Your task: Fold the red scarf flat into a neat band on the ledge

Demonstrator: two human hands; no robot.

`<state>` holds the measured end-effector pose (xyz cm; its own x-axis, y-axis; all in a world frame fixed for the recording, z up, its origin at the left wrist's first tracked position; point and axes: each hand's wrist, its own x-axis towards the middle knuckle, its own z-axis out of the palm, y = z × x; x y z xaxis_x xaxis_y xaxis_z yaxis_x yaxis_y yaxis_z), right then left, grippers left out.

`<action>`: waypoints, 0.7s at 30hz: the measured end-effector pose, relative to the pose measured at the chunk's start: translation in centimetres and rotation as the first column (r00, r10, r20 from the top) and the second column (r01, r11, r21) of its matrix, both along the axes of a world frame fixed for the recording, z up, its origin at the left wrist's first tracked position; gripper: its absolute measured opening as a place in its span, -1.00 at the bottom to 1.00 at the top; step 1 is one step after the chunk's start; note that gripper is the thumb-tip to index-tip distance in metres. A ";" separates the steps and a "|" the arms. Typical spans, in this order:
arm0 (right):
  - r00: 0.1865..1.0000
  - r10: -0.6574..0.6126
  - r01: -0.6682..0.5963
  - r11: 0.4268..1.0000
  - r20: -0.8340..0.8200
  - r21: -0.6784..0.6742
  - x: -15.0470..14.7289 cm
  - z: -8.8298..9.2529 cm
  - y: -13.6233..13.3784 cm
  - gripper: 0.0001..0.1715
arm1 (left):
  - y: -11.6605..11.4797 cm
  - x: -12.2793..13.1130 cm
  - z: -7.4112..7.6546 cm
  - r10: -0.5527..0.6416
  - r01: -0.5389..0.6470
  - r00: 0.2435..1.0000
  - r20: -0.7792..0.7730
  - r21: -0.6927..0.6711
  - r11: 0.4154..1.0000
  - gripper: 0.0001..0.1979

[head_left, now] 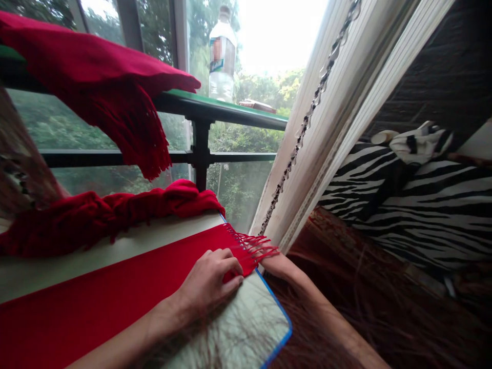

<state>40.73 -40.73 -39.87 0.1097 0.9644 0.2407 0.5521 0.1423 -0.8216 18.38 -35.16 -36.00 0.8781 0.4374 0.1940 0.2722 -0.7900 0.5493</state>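
Note:
A red fringed scarf (pixel 126 287) lies flat and lengthwise over a pale board with a blue edge (pixel 265 312). My left hand (pixel 213 271) is on the scarf near its fringed end, with bent fingers and thumb closed in at the cloth's near edge. Beyond the board's edge, my right hand (pixel 269 259) is at the fringe (pixel 255 246). Red strands cross over it and hide its fingers, so their grip does not show.
Bunched red cloth (pixel 115 215) lies along the board's far side. Another red fringed scarf (pixel 103 72) drapes over the window railing (pixel 230 113), where a plastic bottle (pixel 223 56) stands. A pale curtain (pixel 319 123) hangs right, beside zebra-striped fabric (pixel 415 200). Hair blurs the foreground.

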 end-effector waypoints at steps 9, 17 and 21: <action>0.926 -0.019 -0.048 0.984 -0.376 -0.169 1.3 -2.8 -2.7 -0.69 | -0.1 0.0 0.1 0.002 -0.001 0.999 -0.042 0.043 0.999 -0.95; 0.873 -0.017 -0.130 0.955 -0.487 -0.265 1.1 -1.8 -3.7 -0.61 | -0.2 0.0 0.4 -0.009 0.012 0.997 -0.081 0.036 0.999 -0.87; 0.873 -0.044 -0.103 0.957 -0.485 -0.273 0.9 -2.2 -3.0 -0.50 | 0.0 0.0 0.7 -0.028 0.029 0.996 -0.087 0.007 1.000 -0.76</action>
